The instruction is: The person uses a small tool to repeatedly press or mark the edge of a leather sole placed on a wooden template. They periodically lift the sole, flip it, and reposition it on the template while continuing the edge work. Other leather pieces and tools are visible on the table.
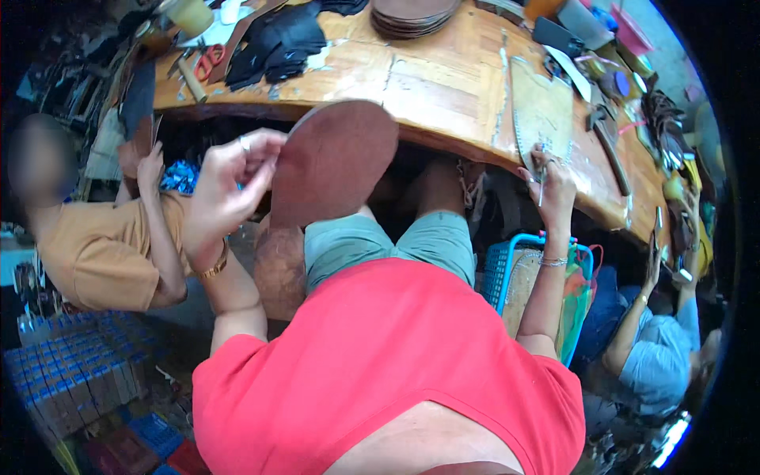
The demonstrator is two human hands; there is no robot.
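My left hand (233, 182) is raised left of my lap, thumb and fingers pinching the edge of a flat brown leather piece (336, 162). The piece has one rounded end and hangs in the air over my knees, in front of the table's near edge. At the right, my right hand (552, 190) is closed around a slim pen-like tool (541, 194). Its fingertips rest at the near end of a tan card template (546, 107) lying on the wooden table (443, 87). The tool's exact kind is too small to make out.
A stack of brown leather pieces (416, 16) and black leather pieces (277, 43) lie at the back. Red scissors (210, 62) and hammers (609, 154) lie on the table. A blue basket (499, 273) stands by my right arm. People work at left (111, 253) and right (657, 356).
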